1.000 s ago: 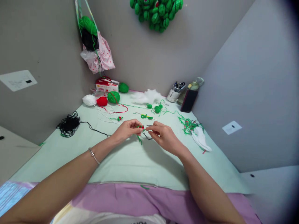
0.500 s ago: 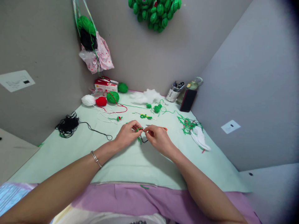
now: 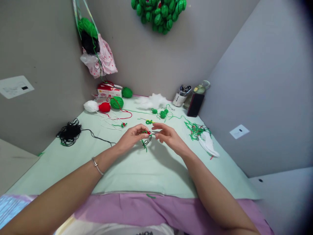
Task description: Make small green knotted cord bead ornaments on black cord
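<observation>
My left hand (image 3: 134, 136) pinches a small red and green crocheted piece (image 3: 147, 133) between thumb and fingertips. Black yarn (image 3: 147, 141) in a loose loop and green yarn tails (image 3: 144, 147) dangle beneath it. Just right of the piece, my right hand (image 3: 168, 135) has its thumb and fingers apart, and I see nothing gripped in it. A grey scissor blade (image 3: 154, 132) shows by its fingertips; the rest of the scissors is hidden behind the hand. Beyond the hands lies a green crocheted strip (image 3: 148, 122) with a thin needle-like tool, partly covered.
Balls of white (image 3: 91, 106), red (image 3: 104, 107) and green yarn (image 3: 116, 102) sit back left; a black yarn heap (image 3: 70, 132) lies left. White stuffing (image 3: 153, 101), a pen cup (image 3: 179, 98) and a phone (image 3: 195, 105) stand behind. Yarn scraps (image 3: 194, 130) and white cloth (image 3: 207, 145) lie right.
My right hand has let go of the piece and drawn slightly right, its fingers spreading. The left hand still holds the piece, with more red showing. The view has shifted slightly.
</observation>
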Action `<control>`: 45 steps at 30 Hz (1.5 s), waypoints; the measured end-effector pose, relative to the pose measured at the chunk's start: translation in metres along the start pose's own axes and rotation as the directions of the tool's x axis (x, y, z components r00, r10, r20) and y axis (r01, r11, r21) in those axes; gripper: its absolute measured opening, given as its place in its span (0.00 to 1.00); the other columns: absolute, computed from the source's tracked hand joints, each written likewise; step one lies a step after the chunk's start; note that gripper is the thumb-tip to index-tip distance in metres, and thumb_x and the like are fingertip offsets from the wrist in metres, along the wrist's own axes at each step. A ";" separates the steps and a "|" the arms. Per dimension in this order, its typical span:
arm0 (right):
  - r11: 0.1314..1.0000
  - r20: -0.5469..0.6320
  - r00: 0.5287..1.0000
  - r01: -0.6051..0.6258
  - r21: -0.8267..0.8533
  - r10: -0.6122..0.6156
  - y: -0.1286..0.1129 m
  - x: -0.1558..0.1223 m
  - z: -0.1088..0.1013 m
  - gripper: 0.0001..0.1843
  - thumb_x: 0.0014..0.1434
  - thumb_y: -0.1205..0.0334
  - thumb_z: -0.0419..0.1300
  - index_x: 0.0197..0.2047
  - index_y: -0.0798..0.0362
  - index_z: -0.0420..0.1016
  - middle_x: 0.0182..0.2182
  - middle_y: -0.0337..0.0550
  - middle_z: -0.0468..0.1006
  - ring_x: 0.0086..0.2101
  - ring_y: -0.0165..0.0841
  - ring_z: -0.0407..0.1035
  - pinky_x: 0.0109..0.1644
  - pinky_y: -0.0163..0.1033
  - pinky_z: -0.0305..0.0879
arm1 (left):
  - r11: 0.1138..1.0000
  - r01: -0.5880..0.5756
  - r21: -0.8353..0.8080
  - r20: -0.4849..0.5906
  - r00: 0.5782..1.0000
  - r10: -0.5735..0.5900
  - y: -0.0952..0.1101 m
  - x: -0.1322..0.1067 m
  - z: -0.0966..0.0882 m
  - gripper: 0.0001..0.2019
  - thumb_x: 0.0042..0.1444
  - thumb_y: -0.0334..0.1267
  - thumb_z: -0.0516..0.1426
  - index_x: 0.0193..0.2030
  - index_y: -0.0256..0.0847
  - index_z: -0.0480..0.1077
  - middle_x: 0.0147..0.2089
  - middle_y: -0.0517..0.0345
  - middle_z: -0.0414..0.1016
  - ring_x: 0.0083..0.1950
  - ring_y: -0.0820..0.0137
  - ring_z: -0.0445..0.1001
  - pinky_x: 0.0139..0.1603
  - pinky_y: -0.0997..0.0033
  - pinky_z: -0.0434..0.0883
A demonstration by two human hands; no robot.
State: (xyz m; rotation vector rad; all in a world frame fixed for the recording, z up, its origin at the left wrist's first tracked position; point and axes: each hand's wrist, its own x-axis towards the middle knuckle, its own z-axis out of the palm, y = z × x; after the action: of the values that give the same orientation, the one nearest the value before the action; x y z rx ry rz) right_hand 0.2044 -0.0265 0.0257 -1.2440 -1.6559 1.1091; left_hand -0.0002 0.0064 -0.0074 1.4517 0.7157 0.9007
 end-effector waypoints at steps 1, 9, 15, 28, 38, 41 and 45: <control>0.997 0.077 0.997 -0.024 0.074 0.018 0.001 0.001 0.000 0.26 0.55 0.61 0.62 0.58 0.51 0.69 0.51 0.49 0.74 0.33 0.29 0.69 0.34 0.35 0.64 | 1.000 -0.005 -0.002 0.014 1.000 0.005 0.000 0.000 0.000 0.11 0.54 0.43 0.62 0.41 0.41 0.70 0.41 0.59 0.72 0.43 0.71 0.70 0.47 0.71 0.65; 0.996 0.013 0.997 -0.077 0.053 0.077 0.005 0.003 0.002 0.12 0.53 0.55 0.65 0.32 0.56 0.75 0.24 0.36 0.71 0.25 0.25 0.62 0.32 0.34 0.59 | 0.994 -0.054 0.090 0.058 0.997 0.049 0.004 -0.002 -0.001 0.09 0.56 0.41 0.60 0.40 0.40 0.71 0.39 0.58 0.72 0.41 0.71 0.69 0.45 0.71 0.64; 0.997 0.262 0.965 -0.031 0.074 0.011 -0.012 -0.007 -0.006 0.16 0.59 0.51 0.61 0.34 0.56 0.79 0.29 0.40 0.74 0.25 0.25 0.60 0.29 0.34 0.55 | 0.991 -0.108 0.073 -0.077 0.991 0.114 0.001 0.000 -0.002 0.07 0.54 0.38 0.61 0.38 0.39 0.71 0.39 0.58 0.71 0.42 0.70 0.70 0.47 0.70 0.65; 0.912 0.048 0.978 -0.208 0.353 0.204 0.005 0.008 0.009 0.13 0.46 0.56 0.69 0.28 0.56 0.76 0.20 0.33 0.67 0.20 0.21 0.53 0.24 0.31 0.47 | 0.997 -0.022 -0.074 0.073 0.997 0.027 0.003 -0.004 0.005 0.09 0.51 0.38 0.64 0.37 0.39 0.72 0.38 0.58 0.73 0.41 0.70 0.71 0.48 0.69 0.66; 0.724 -0.009 0.979 -0.144 0.675 0.204 0.003 0.012 0.001 0.17 0.49 0.55 0.70 0.33 0.52 0.67 0.27 0.36 0.74 0.25 0.26 0.69 0.26 0.29 0.63 | 0.987 0.054 -0.149 0.146 0.989 -0.032 0.004 -0.004 0.005 0.11 0.52 0.40 0.64 0.39 0.40 0.71 0.38 0.58 0.73 0.40 0.71 0.71 0.45 0.70 0.65; 0.765 0.085 0.989 -0.146 0.627 0.119 -0.001 0.009 0.002 0.16 0.55 0.54 0.66 0.31 0.53 0.64 0.17 0.27 0.58 0.15 0.20 0.49 0.18 0.27 0.45 | 0.983 0.088 -0.163 0.221 0.974 -0.050 0.007 -0.006 0.006 0.10 0.52 0.40 0.64 0.38 0.39 0.71 0.37 0.57 0.73 0.40 0.71 0.71 0.44 0.71 0.65; 0.820 -0.032 0.996 -0.050 0.570 0.082 0.004 0.014 -0.009 0.19 0.55 0.54 0.66 0.28 0.53 0.59 0.16 0.26 0.50 0.17 0.19 0.39 0.20 0.29 0.36 | 0.975 0.133 -0.176 0.253 0.964 -0.086 0.005 -0.006 0.008 0.10 0.53 0.40 0.64 0.39 0.39 0.71 0.37 0.57 0.75 0.39 0.71 0.72 0.44 0.71 0.64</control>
State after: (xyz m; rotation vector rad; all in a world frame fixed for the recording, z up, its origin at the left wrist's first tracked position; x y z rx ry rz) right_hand 0.2110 -0.0106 0.0255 -0.9249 -1.1111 1.4626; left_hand 0.0030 -0.0030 -0.0031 1.3098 0.5060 0.6709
